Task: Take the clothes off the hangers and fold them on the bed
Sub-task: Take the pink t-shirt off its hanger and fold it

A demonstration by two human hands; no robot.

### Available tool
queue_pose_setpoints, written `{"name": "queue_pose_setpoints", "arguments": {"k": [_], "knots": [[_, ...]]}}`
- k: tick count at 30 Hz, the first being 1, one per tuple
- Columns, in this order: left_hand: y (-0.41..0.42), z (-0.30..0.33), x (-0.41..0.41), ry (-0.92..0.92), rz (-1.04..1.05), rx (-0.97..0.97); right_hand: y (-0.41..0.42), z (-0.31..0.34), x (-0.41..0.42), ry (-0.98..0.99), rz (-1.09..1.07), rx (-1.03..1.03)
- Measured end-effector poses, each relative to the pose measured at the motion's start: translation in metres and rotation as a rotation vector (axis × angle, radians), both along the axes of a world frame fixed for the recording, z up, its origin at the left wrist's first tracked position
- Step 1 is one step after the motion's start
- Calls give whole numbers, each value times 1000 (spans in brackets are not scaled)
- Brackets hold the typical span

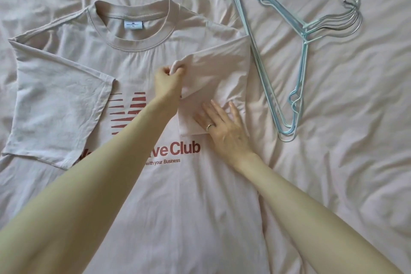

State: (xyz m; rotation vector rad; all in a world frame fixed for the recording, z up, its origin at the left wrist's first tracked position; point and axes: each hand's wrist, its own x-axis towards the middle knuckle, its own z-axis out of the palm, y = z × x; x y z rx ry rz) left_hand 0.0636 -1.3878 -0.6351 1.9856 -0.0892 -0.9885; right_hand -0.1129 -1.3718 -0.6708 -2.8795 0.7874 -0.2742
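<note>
The pale pink cotton T-shirt with red print point(138, 184) lies flat, front up, on the wrinkled pink bed sheet point(344, 162). The left hand point(168, 82) pinches its folded-in sleeve point(218, 69); the right hand point(224, 127) presses flat, fingers straight. Stacked pale blue wire hangers point(287, 55) lie beside the shirt.

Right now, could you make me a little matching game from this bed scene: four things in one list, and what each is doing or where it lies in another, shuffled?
Things:
1. left hand
2. right hand
3. hangers
4. neck label

States:
A. stacked on the sheet, right of the shirt
B. pinching the folded-in sleeve
C. inside the collar
D. lying flat on the folded fabric

Pairs: 1-B, 2-D, 3-A, 4-C
</note>
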Motion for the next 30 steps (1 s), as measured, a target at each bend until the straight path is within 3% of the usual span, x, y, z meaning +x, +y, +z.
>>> {"name": "queue_pose_setpoints", "arguments": {"k": [6,11,14,17,20,26,30], "knots": [[13,-6,18,-401,-52,13,4,-2,-25,-15,145,5],[16,-16,28,-216,120,-41,10,-4,-23,54,124,4],[20,-16,33,-199,86,-58,16,-4,-16,77,128,16],[30,-16,39,-270,-21,-49,22,-2,-12,111,125,118],[54,-17,41,-470,-204,-19,32,2,-5,153,101,164],[146,-26,20,-804,-718,61,79,6,-1,288,-65,235],[217,-28,4,-882,-866,142,121,17,-1,390,-165,275]]}}
